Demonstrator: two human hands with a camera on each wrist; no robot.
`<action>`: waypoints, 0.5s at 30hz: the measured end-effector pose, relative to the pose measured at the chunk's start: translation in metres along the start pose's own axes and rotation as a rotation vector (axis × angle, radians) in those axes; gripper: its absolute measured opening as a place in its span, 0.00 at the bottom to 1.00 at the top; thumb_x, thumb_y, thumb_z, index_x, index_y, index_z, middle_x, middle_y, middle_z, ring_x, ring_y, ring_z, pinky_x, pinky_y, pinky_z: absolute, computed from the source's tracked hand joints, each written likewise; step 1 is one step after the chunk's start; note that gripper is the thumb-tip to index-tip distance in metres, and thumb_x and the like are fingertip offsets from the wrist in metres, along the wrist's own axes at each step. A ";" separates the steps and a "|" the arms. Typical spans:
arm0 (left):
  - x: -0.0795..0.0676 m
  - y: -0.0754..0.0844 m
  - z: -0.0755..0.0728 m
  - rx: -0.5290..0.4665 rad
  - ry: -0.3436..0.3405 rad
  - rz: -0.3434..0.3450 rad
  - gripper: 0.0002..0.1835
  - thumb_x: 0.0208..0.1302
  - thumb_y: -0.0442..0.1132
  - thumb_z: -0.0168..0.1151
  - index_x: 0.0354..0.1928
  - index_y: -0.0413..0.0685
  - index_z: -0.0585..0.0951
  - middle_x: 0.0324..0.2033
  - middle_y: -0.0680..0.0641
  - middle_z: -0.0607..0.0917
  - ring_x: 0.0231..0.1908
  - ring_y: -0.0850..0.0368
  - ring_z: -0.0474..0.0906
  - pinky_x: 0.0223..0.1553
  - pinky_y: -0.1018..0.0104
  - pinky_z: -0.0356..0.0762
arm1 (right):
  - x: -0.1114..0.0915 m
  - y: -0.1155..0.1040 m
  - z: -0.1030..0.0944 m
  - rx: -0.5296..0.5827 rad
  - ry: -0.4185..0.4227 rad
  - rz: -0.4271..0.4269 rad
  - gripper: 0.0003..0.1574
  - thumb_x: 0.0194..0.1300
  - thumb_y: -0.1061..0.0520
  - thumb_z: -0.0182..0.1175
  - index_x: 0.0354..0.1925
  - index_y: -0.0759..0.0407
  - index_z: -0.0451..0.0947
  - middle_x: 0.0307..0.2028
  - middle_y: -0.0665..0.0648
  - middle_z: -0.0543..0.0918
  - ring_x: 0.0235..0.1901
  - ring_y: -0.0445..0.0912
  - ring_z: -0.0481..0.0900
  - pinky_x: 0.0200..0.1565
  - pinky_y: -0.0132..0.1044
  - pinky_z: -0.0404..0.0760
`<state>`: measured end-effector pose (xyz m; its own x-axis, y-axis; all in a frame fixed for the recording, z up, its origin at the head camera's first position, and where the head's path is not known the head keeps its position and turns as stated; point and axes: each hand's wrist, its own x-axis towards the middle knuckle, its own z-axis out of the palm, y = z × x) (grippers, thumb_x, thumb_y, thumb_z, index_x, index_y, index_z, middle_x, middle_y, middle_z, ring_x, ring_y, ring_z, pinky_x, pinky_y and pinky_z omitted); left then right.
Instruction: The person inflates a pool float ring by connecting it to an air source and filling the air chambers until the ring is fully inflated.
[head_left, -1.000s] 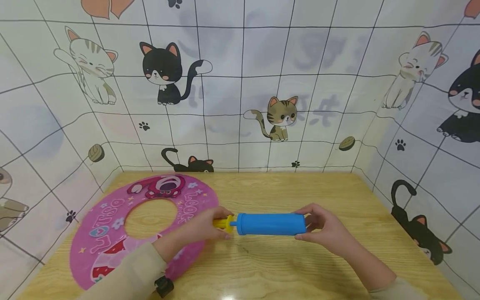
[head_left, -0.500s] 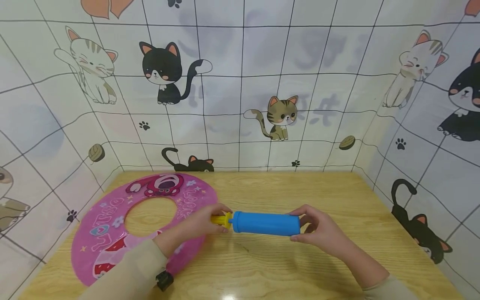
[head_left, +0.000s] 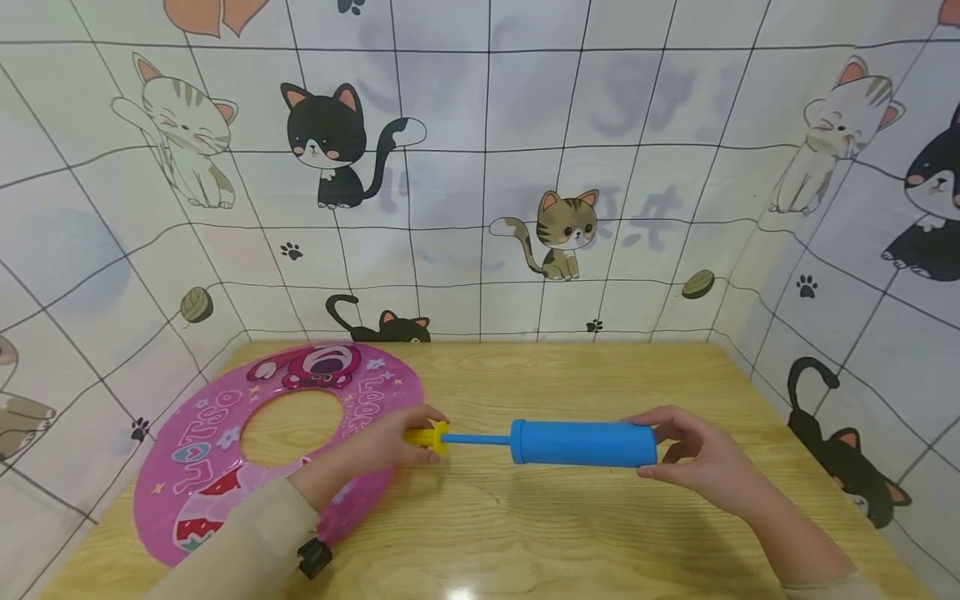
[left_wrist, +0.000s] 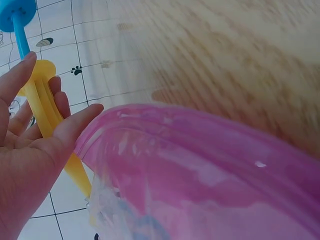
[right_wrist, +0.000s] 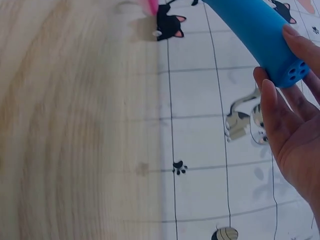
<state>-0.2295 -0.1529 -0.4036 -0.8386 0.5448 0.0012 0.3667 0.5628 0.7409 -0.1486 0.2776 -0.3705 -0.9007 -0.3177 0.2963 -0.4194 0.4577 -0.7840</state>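
Observation:
A blue hand pump (head_left: pixel 585 443) is held sideways over the table between the two hands, its thin blue rod (head_left: pixel 480 439) drawn out of the barrel. My left hand (head_left: pixel 390 442) grips the yellow handle (head_left: pixel 426 437) at the rod's end; in the left wrist view the fingers wrap round that handle (left_wrist: pixel 42 102). With fingertips and thumb, my right hand (head_left: pixel 697 454) holds the barrel's right end. The right wrist view shows several small holes in the end face of the barrel (right_wrist: pixel 265 40). Under the left forearm lies a pink inflatable swim ring (head_left: pixel 168 467), partly hidden by the sleeve.
The wooden table (head_left: pixel 525 533) meets a wall covering (head_left: pixel 450 183) printed with cats, paw prints and grid lines at the back and sides. Something small and black (head_left: pixel 314 557) shows below the left sleeve, beside the ring's near edge.
The rod, almost fully in before, now shows a long stretch. The right hand has moved right with the barrel, and the left hand slightly left with the handle.

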 end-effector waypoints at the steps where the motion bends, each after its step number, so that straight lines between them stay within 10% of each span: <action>1: 0.000 0.000 0.000 -0.004 -0.001 -0.005 0.24 0.57 0.39 0.73 0.56 0.50 0.77 0.49 0.43 0.81 0.51 0.45 0.76 0.54 0.47 0.73 | -0.002 0.001 -0.004 -0.004 0.006 -0.016 0.32 0.53 0.63 0.73 0.57 0.58 0.75 0.48 0.48 0.80 0.37 0.46 0.81 0.34 0.37 0.83; 15: 0.000 0.005 0.005 -0.081 0.005 0.018 0.24 0.59 0.37 0.71 0.57 0.43 0.76 0.52 0.44 0.81 0.55 0.43 0.75 0.58 0.46 0.71 | -0.009 -0.001 -0.021 -0.024 0.085 -0.117 0.36 0.54 0.72 0.69 0.61 0.64 0.72 0.55 0.44 0.78 0.41 0.42 0.81 0.38 0.33 0.82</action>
<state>-0.2262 -0.1470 -0.4028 -0.8340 0.5515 0.0184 0.3483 0.5004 0.7927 -0.1426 0.2978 -0.3612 -0.8512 -0.2994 0.4310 -0.5241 0.4414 -0.7284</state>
